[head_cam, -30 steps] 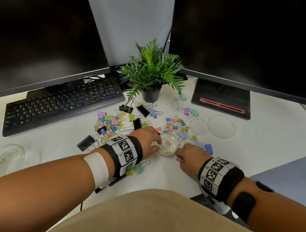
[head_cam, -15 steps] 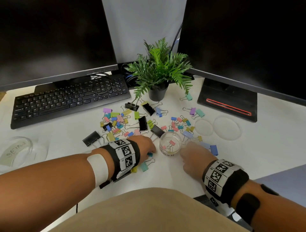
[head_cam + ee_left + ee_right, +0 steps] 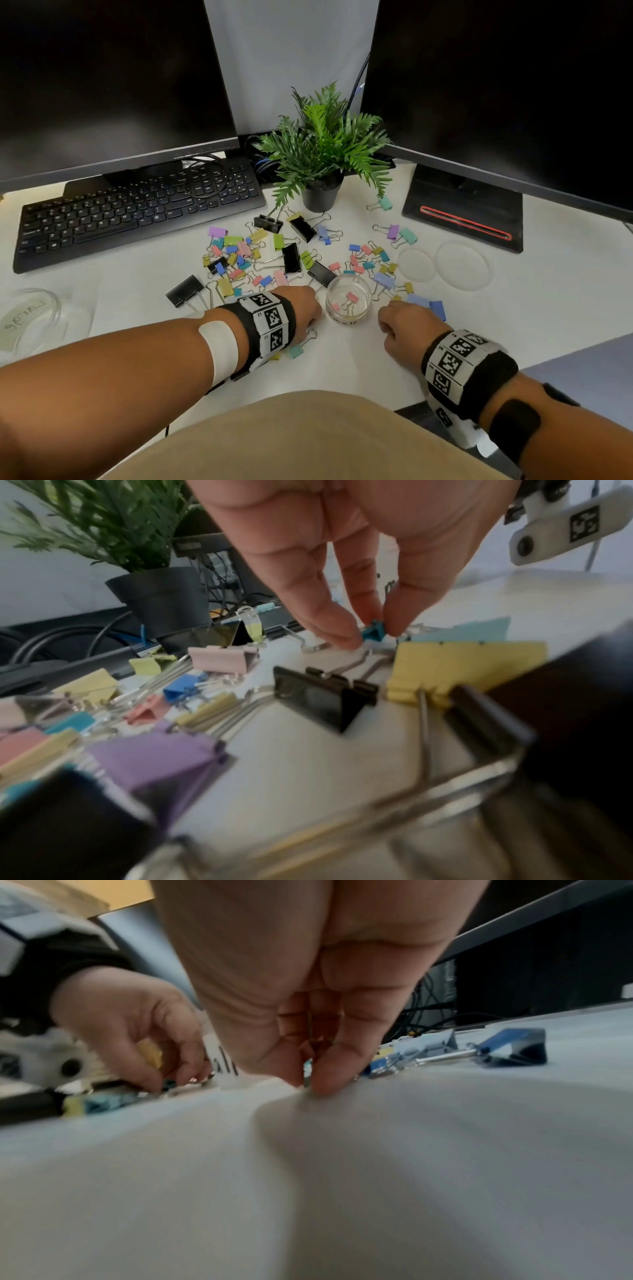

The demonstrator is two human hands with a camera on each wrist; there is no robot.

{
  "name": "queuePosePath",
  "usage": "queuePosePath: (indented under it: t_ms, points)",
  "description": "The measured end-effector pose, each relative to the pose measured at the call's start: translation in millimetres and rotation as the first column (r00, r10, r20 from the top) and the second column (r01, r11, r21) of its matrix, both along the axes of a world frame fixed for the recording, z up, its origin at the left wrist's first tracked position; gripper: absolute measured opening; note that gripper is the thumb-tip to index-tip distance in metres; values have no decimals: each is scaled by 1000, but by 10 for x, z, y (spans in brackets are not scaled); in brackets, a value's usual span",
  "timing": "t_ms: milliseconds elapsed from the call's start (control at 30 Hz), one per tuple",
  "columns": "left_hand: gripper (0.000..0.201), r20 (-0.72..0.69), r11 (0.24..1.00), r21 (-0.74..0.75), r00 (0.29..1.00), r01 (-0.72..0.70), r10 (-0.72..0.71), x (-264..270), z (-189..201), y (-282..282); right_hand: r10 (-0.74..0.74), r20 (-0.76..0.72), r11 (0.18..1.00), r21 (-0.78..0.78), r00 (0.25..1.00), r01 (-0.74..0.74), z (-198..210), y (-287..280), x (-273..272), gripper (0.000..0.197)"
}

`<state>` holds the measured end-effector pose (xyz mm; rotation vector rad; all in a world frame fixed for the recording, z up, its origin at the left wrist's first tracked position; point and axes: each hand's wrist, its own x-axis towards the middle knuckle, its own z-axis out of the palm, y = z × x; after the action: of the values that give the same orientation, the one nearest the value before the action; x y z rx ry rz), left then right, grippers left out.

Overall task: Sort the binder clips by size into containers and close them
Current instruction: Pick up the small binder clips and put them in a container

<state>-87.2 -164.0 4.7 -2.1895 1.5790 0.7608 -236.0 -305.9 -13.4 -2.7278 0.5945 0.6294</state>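
Many binder clips (image 3: 260,260), small coloured ones and large black ones, lie scattered on the white desk. A small clear dish (image 3: 346,318) labelled "Small" holds a few pink clips. My left hand (image 3: 305,308) is down on the desk just left of the dish; in the left wrist view its thumb and fingers pinch a small teal clip (image 3: 373,633). My right hand (image 3: 404,322) is right of the dish, with thumb and fingertips (image 3: 325,1080) pressed together on the desk around a small clip that barely shows.
A clear dish (image 3: 51,303) labelled "Large" stands at the far left. Two round clear lids (image 3: 416,264) (image 3: 462,265) lie at the right. A potted plant (image 3: 322,192), a keyboard (image 3: 137,212) and a monitor base (image 3: 462,209) border the clips at the back.
My left hand has drawn back from the small dish's rim to the desk on its left and pinched a teal clip. The right hand stayed beside the dish.
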Motion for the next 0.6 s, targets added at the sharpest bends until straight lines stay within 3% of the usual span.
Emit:
queuePosePath:
  t_ms: [100, 267, 400, 600]
  points:
    - [24, -56, 978, -170, 992, -120, 112, 47, 62, 54, -114, 120, 992, 75, 986, 105, 147, -71, -2, 9]
    - [24, -151, 840, -494, 974, -224, 171, 78, 237, -23, -183, 422, 976, 184, 888, 114, 396, -82, 152, 9]
    - [27, -190, 855, -477, 973, -205, 127, -18, 234, -200, -95, 463, 987, 157, 881, 24, 353, 33, 370, 8]
    - [31, -205, 878, -425, 969, -218, 141, -4, 178, -231, -64, 430, 992, 123, 901, 12, 268, 42, 460, 15]
